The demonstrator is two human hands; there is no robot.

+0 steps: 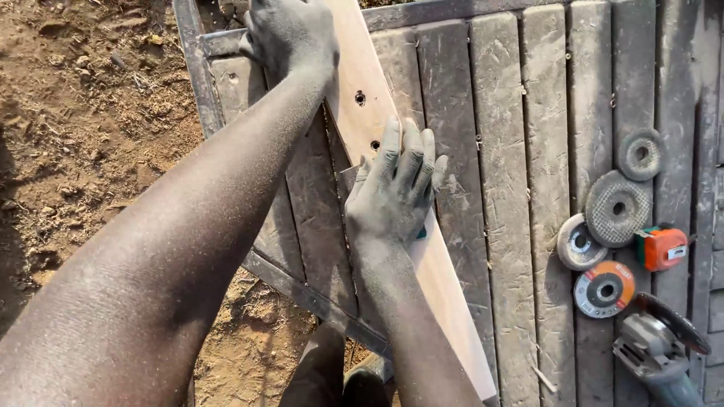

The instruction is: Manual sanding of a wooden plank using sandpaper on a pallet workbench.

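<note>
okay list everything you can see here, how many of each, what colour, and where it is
Wooden board: one, pale tan with two drilled holes, lying at a slant across the workbench.
Slatted workbench: one, grey dusty wood in a metal frame, filling the right side.
Sandpaper piece: one, grey, under the right hand on the board.
Grinding discs: four, grey, one with an orange label, clustered at right.
Tape measure: one, orange, right of the discs.
Angle grinder: one, grey, bottom right corner.
Dirt ground: brown, left of the bench.
Left hand: dust-coated, gripping the board's far end.
Right hand: dust-coated, fingers flat on the board.
</note>
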